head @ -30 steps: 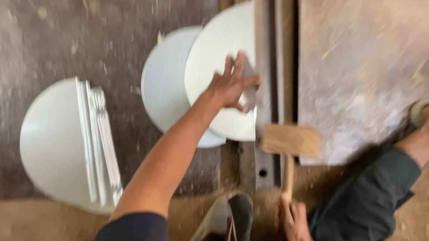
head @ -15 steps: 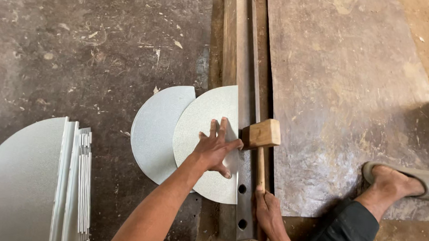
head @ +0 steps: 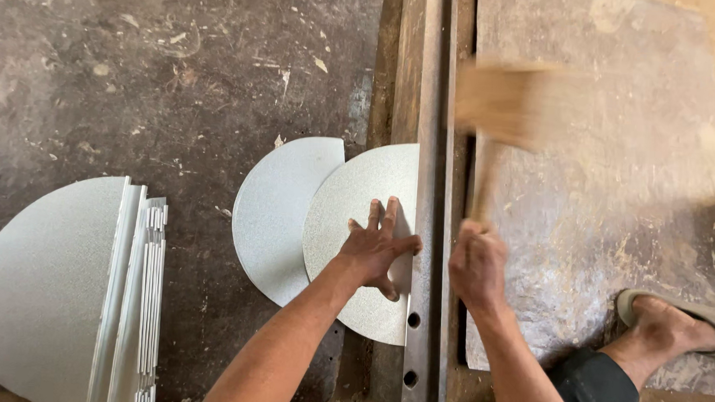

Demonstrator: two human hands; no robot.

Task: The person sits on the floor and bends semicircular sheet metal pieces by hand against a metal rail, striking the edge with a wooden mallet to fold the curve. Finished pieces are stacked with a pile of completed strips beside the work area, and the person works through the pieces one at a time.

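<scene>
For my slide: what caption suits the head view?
Left hand pins metal disc against steel bar; right hand swings wooden mallet.

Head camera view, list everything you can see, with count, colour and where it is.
Top disc: one, pale grey metal, centre, right edge under the steel bar.
Lower disc: one, pale grey, partly under the top disc, on its left.
Stack of folded pieces: number unclear, pale grey, bottom left on the floor.
Steel bar: one, dark grey, running top to bottom at centre.
Mallet: one, wooden, blurred, above the metal sheet.
Metal sheet: one large, dull grey, right.
Floor: dark, stained, left.
Sandal: one, pale, lower right, on the foot.
Left hand: flat on the top disc.
Right hand: gripping the mallet handle.
</scene>
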